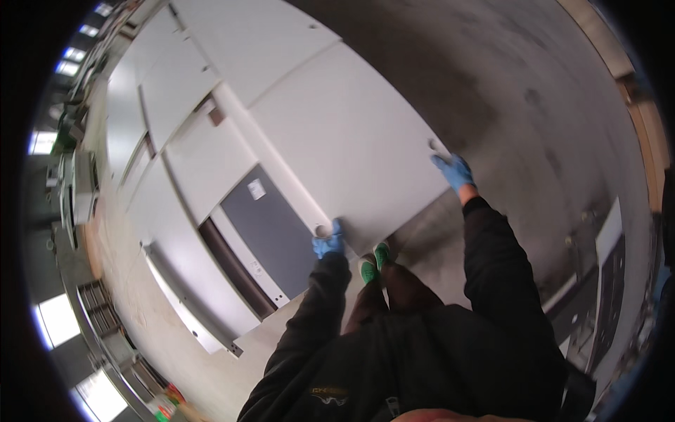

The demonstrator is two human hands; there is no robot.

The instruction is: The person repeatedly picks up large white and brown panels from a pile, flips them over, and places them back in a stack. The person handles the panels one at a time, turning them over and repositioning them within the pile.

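Observation:
A large white panel [344, 133] lies in front of me, with a round hole close to each of its near corners. My left hand [328, 241], in a blue glove, grips its near left corner beside one hole. At the near right corner my right hand [457, 173], also blue-gloved, holds the edge just below the other hole. Parts of the fingers of both hands are hidden by the panel or blurred. Left of this panel lies a dark grey panel [271, 225] bearing a small white label [256, 189].
More white panels [158, 98] spread out to the far left. A long white strip [186, 302] lies at the left edge of the group. Dark and white boards [608, 281] stand at the right. My green shoes [374, 264] are close below the panel's near edge.

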